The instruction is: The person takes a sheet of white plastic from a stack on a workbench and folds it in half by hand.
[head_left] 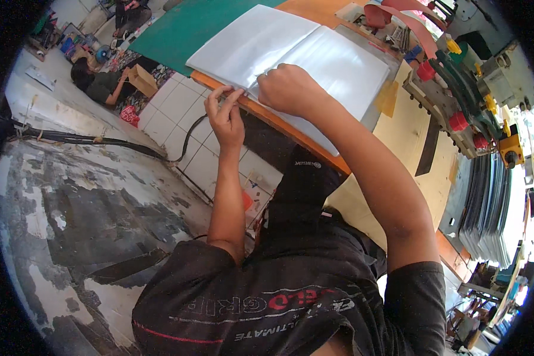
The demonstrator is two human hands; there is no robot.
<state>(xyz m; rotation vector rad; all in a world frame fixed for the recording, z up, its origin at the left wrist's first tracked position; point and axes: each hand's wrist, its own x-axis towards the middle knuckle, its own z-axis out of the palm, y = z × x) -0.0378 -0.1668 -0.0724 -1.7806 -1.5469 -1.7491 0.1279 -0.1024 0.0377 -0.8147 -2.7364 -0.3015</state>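
Observation:
An opened pair of glossy, clear plastic sheet stacks (pixel 344 65) lies across the table, with a fold or seam between the two halves. My right hand (pixel 288 89) rests on the sheets near that seam, its fingers curled into a fist; whatever it may pinch is hidden under it. At the table's near edge is my left hand (pixel 225 115), palm up, with bent fingers apart. Its fingertips are by the sheets' near edge, and I see nothing held in it.
A green mat (pixel 172 35) covers the table's far left part. To the right stands a machine with red knobs (pixel 458 121) and a yellow control box (pixel 510 149). Dark sheets (pixel 486 207) are stacked beyond it. On the floor at left, another person (pixel 104 86) handles a brown paper bag (pixel 142 80).

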